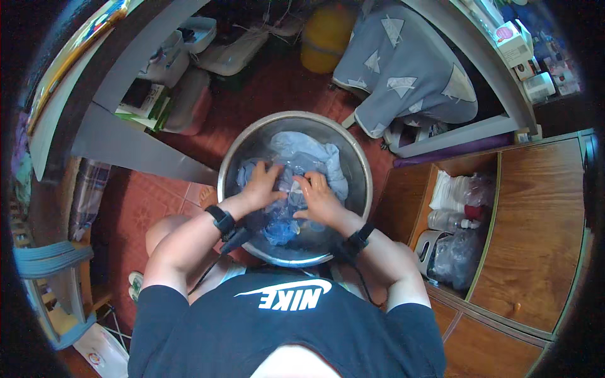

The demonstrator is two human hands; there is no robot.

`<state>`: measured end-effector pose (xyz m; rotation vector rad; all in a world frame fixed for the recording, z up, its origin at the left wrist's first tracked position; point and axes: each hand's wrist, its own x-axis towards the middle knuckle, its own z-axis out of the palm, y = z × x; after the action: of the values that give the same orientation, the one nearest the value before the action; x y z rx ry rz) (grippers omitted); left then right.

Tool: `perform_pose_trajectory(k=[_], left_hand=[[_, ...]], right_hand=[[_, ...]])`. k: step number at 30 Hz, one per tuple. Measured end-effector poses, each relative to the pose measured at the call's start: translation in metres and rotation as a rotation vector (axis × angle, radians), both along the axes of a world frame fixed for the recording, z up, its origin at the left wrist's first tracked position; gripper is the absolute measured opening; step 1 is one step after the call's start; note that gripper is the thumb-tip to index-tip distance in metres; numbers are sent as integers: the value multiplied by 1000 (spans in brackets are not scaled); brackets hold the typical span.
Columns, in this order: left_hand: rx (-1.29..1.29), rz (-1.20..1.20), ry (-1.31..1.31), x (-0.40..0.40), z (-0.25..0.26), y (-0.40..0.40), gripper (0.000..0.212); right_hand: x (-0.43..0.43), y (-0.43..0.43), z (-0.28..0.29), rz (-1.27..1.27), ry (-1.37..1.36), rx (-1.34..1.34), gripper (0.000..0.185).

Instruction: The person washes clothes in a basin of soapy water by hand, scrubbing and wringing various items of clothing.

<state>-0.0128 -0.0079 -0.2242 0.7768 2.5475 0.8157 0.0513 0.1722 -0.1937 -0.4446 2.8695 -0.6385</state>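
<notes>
A round metal basin [359,208] stands on the floor before me, with wet light blue cloth [305,141] heaped along its far and right sides. Darker blue-grey fabric [307,163] lies in the middle, under what looks like water. My left hand [262,186] is over the left of the heap, its fingers spread and touching the fabric. Across from it, my right hand [319,196] has bent fingers, with thumb apart, at the wet fabric. Neither hand visibly grips anything. A brighter blue crumpled piece [281,231], its material unclear, sits near the basin's front.
To the right is a wooden cabinet [534,227], its open compartment holding plastic bags and a bottle [446,220]. A grey patterned cloth [401,61] drapes over something beyond the basin. A yellow container [328,40] stands behind. A grey table leg [156,146] reaches toward the basin's left.
</notes>
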Motion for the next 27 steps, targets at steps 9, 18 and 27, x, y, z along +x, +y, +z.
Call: perform_pose_trajectory(k=[9,18,27], left_hand=[[-308,-253,9,32,-21,15,61],[111,-212,-98,-22,-57,22,38],[314,-117,-233,-34,-16,3,35]], right_hand=[[5,-19,-72,-42,-81,174,75],[-51,10,-89,-118,-369,-103,46],[-30,22,-27,-70,-194,-368,55]])
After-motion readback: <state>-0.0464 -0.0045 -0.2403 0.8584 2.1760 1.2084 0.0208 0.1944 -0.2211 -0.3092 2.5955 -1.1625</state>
